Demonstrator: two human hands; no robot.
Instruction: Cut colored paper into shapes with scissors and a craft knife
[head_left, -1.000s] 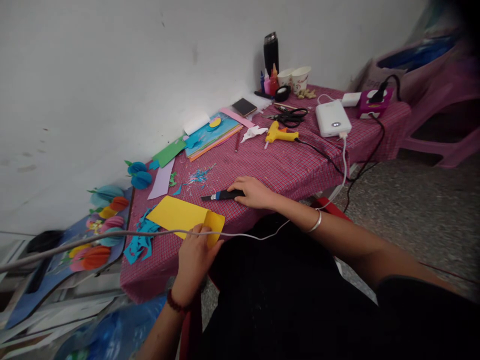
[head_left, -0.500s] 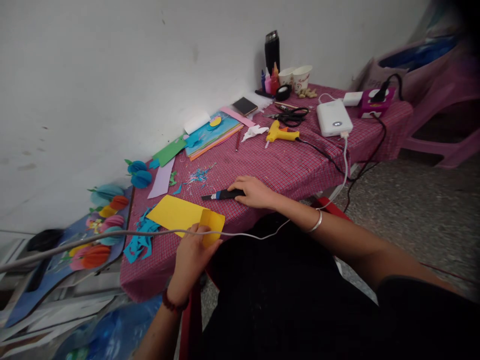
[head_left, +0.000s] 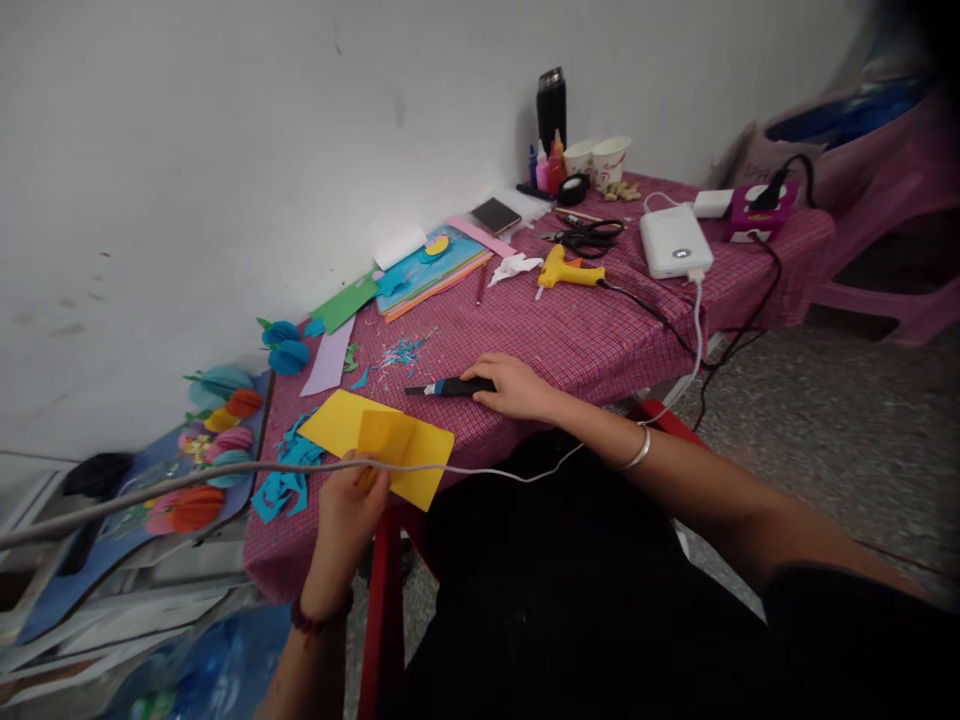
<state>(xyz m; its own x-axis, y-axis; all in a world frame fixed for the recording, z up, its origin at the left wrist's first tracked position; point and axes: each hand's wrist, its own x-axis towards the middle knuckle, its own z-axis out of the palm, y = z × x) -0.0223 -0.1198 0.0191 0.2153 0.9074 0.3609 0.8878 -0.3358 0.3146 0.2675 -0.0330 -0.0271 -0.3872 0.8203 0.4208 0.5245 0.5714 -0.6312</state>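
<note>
Pinched in my left hand is a small yellow paper piece, raised over a larger yellow sheet at the near edge of the table. A thin cable passes across my view in front of that hand. My right hand is closed around the black handle of a utility knife, which lies low over the tablecloth with its blade pointing left. Blue and white paper shreds lie beyond the blade. Cut blue paper scraps sit left of the yellow sheet.
A yellow glue gun, black scissors and a white power bank are farther right on the checked tablecloth. Coloured paper sheets lie toward the wall. Paper-cup and bottle group stands behind; paper fruit ornaments are at left.
My left hand has moved left with the small yellow piece, lifting it and uncovering the right end of the larger sheet. The right hand stays on the knife.
</note>
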